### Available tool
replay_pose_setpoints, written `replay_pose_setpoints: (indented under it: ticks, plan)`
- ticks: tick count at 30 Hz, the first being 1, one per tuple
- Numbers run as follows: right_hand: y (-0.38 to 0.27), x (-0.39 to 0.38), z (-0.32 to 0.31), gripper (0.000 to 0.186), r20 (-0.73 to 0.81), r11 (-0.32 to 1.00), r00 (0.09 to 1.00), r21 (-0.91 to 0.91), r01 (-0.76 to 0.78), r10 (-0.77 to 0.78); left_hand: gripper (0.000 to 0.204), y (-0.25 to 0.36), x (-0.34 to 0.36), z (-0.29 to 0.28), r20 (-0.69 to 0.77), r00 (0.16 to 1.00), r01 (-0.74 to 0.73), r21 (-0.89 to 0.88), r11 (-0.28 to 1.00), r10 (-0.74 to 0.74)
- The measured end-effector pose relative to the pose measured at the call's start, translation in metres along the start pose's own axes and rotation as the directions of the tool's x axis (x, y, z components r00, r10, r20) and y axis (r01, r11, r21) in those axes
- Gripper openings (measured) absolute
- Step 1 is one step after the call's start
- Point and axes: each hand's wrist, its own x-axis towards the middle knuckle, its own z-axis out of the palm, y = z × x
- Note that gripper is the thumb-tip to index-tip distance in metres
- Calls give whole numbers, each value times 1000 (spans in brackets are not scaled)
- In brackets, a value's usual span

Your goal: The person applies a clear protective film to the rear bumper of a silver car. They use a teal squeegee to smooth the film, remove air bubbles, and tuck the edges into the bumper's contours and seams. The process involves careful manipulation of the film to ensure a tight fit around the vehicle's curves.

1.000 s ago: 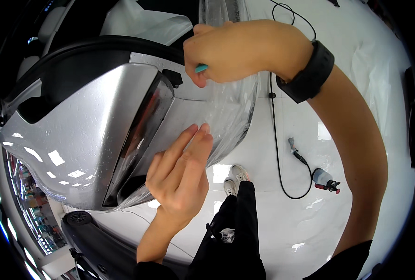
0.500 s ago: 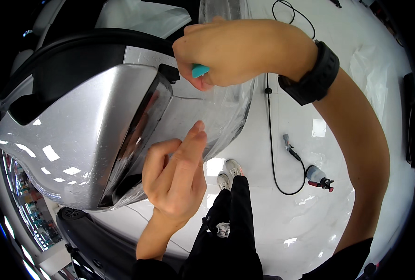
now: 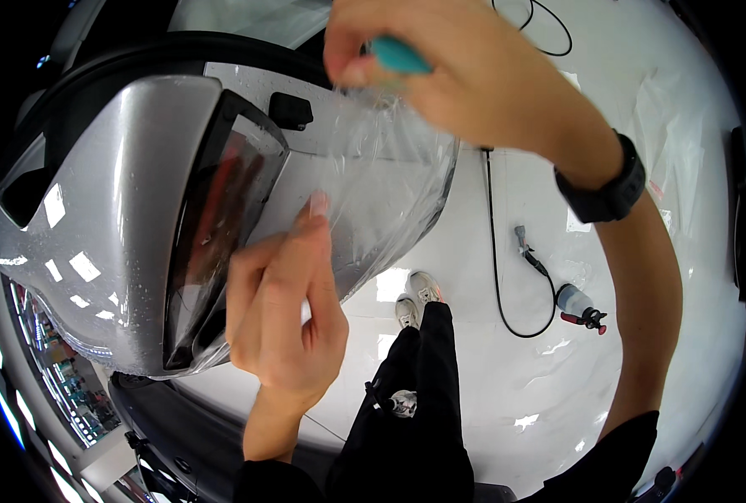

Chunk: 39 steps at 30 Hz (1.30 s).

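Observation:
A sheet of clear film [image 3: 381, 168] stretches, wrinkled and wet-looking, over the silver car's rear panel beside the dark tail light [image 3: 222, 218]. My right hand [image 3: 448, 59] is closed around a teal squeegee-like tool [image 3: 400, 55]; most of the tool is hidden in the palm. Film gathers under those same fingers, pulled up off the panel. Lower and to the left, my left hand [image 3: 289, 293] is closed at the film's near side, its fingertips pressed together on it; the thumb is mostly hidden.
A black hose with a spray nozzle [image 3: 524, 243] lies on the white floor to the right, beside a pump spray bottle [image 3: 576, 303]. Crumpled clear film [image 3: 683, 142] lies farther right. A dark car [image 3: 197, 427] stands at the lower left.
My right hand has moved up and to the right, lifting film from the panel. My left hand has shifted slightly left. More of the film between the hands shows.

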Motion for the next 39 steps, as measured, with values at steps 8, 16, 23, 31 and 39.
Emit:
replay_pose_setpoints:
  ticks: [8,16,23,31,39]
  plan:
    - [18,-18,30,2,-379,973,920,156,170,-100,10,4,15,-18,30,992,-126,229,965,122]
    - [16,1,2,7,-161,984,975,-112,135,-152,3,-1,19,-19,42,975,-220,370,903,220]
    - [19,-9,11,13,-133,957,979,-266,114,-154,3,-1,18,-18,8,975,-206,392,897,220]
    - [20,-88,60,21,-479,923,876,-359,-139,-54,23,-4,15,-22,87,973,-230,369,901,213]
    - [-30,-165,135,30,-519,863,724,52,-503,453,72,-6,-4,6,184,979,24,345,938,-93]
